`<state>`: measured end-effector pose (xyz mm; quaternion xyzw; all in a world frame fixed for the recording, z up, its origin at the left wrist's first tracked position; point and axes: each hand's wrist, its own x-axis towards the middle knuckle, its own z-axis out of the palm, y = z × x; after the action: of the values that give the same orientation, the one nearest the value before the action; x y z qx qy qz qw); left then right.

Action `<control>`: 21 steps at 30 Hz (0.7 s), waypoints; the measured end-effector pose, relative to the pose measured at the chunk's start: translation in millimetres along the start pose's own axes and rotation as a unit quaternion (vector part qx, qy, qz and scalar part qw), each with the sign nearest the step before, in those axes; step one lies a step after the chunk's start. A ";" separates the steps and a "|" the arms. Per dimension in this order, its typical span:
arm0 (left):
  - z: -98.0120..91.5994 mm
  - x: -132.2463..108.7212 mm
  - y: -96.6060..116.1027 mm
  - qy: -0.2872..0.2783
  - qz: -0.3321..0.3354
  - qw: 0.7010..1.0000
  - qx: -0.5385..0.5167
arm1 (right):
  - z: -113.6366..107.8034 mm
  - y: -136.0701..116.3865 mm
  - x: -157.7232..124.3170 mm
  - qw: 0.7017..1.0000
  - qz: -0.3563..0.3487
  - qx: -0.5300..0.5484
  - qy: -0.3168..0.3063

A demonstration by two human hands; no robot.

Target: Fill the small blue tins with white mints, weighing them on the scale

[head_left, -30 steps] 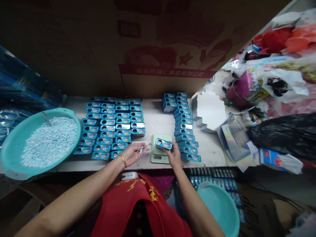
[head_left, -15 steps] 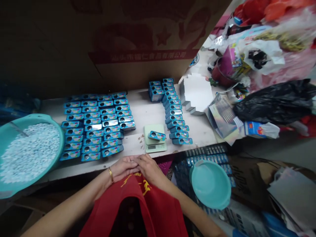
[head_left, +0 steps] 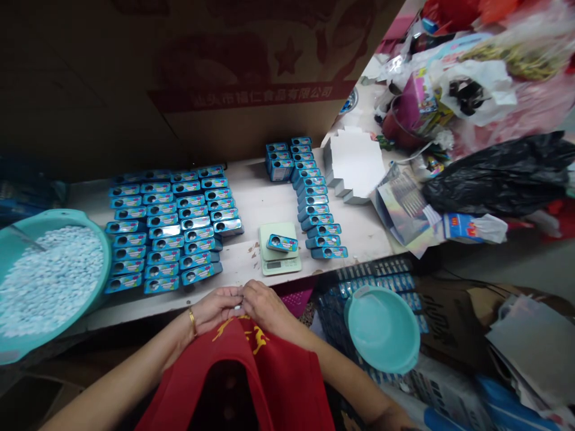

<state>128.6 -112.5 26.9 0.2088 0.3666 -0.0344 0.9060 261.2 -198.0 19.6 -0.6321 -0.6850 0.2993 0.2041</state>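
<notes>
Left grip [head_left: 215, 310]: closed, pressed to right grip [head_left: 266, 308]
Right grip: closed; anything held is hidden
Digital scale [head_left: 275, 266]: one, carrying one blue tin [head_left: 282, 243]
Teal basins [head_left: 345, 317]: two

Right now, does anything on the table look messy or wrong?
Yes: little brown specks are scattered on the white table, just left of the scale. They stand out because the blue tins nearby sit in neat rows.

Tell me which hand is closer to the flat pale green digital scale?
Right. The right hand sits just below the pale green digital scale; the left hand is farther away, down and to its left.
</notes>
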 end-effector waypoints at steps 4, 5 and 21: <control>0.3 2.3 -0.8 0.020 0.002 1.000 0.003 | 0.0 4.3 -1.7 0.999 0.019 0.034 0.014; 1.4 2.9 -0.6 0.024 0.002 1.000 0.002 | -0.4 4.2 -2.4 0.999 0.021 0.043 0.017; -38.1 -22.8 -1.3 0.164 0.112 0.971 -0.136 | -68.9 77.2 22.1 0.961 0.102 -0.217 0.140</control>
<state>87.0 -100.3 17.4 0.1264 0.4857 0.1518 0.8515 361.3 -163.9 16.6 -0.7637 -0.6295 0.0713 0.1246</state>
